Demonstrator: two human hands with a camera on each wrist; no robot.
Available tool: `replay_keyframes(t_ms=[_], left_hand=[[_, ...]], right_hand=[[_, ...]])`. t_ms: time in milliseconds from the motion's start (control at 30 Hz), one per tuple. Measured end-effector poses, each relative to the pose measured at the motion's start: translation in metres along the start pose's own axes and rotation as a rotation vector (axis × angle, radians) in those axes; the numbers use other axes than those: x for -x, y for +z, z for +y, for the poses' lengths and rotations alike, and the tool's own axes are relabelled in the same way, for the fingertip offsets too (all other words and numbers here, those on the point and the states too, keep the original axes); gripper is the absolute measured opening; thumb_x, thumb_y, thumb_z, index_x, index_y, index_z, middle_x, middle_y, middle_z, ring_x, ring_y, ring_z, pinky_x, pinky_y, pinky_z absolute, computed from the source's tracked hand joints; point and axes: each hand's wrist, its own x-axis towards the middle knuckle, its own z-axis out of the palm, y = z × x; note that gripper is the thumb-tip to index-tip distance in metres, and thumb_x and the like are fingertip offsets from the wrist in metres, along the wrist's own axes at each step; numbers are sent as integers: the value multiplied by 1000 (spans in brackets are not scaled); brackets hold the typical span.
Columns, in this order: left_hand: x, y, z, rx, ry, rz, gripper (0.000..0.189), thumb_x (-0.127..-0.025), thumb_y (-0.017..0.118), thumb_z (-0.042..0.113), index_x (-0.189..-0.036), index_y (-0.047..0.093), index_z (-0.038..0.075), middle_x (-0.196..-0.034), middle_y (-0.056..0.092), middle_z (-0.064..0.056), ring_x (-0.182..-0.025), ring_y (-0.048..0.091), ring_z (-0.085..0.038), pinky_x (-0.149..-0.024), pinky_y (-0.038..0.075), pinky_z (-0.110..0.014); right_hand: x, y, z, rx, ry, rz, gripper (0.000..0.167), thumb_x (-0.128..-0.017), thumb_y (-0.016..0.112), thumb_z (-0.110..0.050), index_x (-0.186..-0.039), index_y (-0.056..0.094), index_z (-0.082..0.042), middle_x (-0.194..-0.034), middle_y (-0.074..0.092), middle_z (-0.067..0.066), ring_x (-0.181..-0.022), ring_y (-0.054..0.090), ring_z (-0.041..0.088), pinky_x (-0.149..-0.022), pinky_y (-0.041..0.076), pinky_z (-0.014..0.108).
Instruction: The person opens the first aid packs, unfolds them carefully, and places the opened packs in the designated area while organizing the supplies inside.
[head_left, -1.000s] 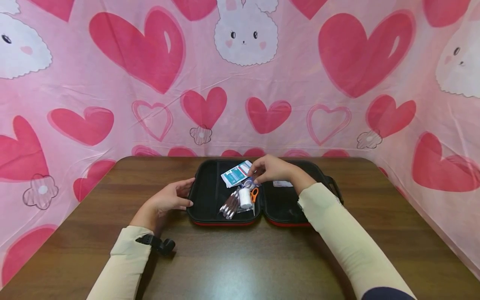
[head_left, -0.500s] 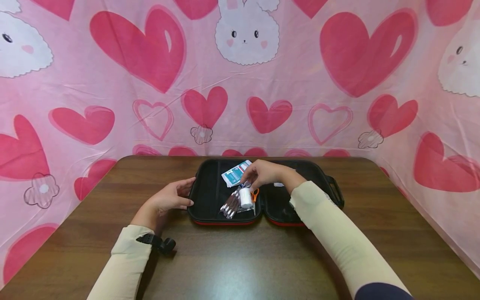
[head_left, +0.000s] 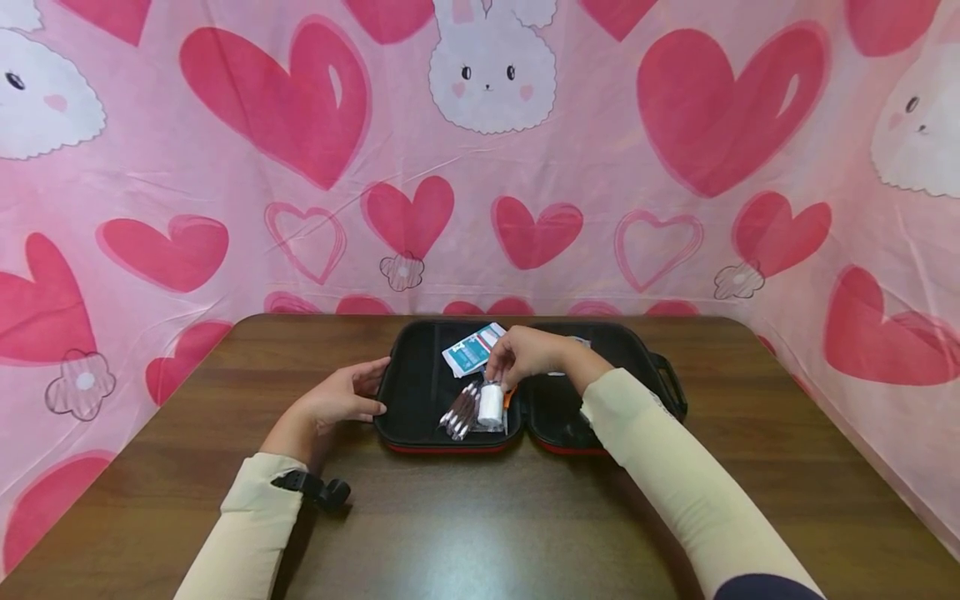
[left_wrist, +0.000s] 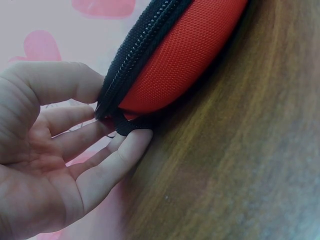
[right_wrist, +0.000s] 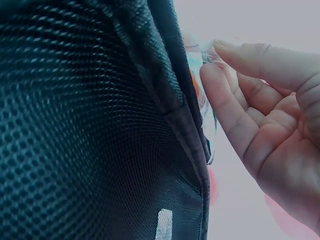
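Note:
An unzipped black-lined case with a red shell lies spread on the wooden table, its handle to the right. At its left edge, my left hand holds the rim, thumb and fingers against the zipped side; a black zipper pull hangs beside the thumb. Over the left half, my right hand pinches the top of a white bandage roll in clear wrap. Left of the roll lies a wrapped bundle of white-tipped swabs. Orange-handled scissors, mostly hidden, lie right of it. A teal-and-white packet lies behind.
The case's right half lies beneath my right forearm, with a clear-wrapped item partly showing there. A black strap device sits on my left wrist. Behind the table hangs a pink heart-patterned cloth.
My right hand has come down and slightly left from near the teal packet onto the bandage roll, which now stands more upright. The left hand has stayed at the case's edge.

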Motion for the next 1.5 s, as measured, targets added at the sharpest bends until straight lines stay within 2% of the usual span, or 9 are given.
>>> replay_keyframes(t_ms=[233,400,567,700,900,1067,1200,1333,1500], left_hand=[[-1,0,-1,0,2,-4,85,-83,68,-7,-154,21,0,-152,27,-30,-137,31,-45,-86,55,-43],[-1,1,-1,0,0,-3,85,-83,68,-8,-153,21,0,-152,27,-30,-137,32,-45,-86,55,-43],[0,0,0,-2,0,-5,85,-83,68,-8,-154,21,-1,-152,27,-31,-137,31,-45,-86,55,-43],[0,0,-1,-7,5,-7,85,-83,68,-7,-153,21,-1,-152,28,-31,-136,33,-45,-86,54,-44],[0,0,-2,-7,12,-16,85,-83,67,-7,-154,20,-1,-152,27,-31,-137,32,-45,-85,55,-43],[-1,0,-2,-7,13,-19,85,-83,68,-7,-154,21,0,-153,25,-30,-138,29,-45,-86,54,-44],[-1,0,-2,-11,10,-19,85,-83,68,-7,-154,21,0,-153,26,-30,-138,30,-45,-87,54,-45],[0,1,-1,-16,10,-18,85,-83,68,-6,-154,20,0,-152,28,-30,-137,32,-45,-87,54,-44],[0,1,-1,-17,13,-14,85,-83,68,-6,-153,21,-1,-151,29,-31,-136,34,-45,-86,54,-44]], right_hand=[[12,-4,0,18,-29,18,17,-79,74,7,-96,73,1,-85,69,5,-77,63,15,-70,56,30],[26,-12,6,64,-38,92,17,-81,74,3,-97,73,-1,-85,68,4,-75,61,16,-68,55,30],[42,-21,12,57,-1,138,33,-83,71,4,-115,69,1,-86,65,5,-76,58,19,-69,55,33],[52,-23,16,77,20,109,44,-82,68,6,-126,63,3,-83,61,4,-73,56,17,-66,53,31],[58,-22,20,56,49,45,43,-77,70,9,-120,65,7,-77,59,3,-69,54,13,-63,50,26],[60,-19,21,43,71,50,38,-76,74,7,-113,69,4,-77,59,3,-71,51,14,-64,49,26],[61,-18,22,67,79,74,36,-76,77,3,-111,71,0,-89,65,4,-83,57,17,-73,53,29],[64,-19,25,19,92,85,36,-77,78,1,-111,69,1,-103,70,8,-95,64,22,-82,55,34],[66,-19,30,-77,97,92,39,-77,78,0,-115,67,2,-105,70,10,-93,66,22,-80,57,35]])
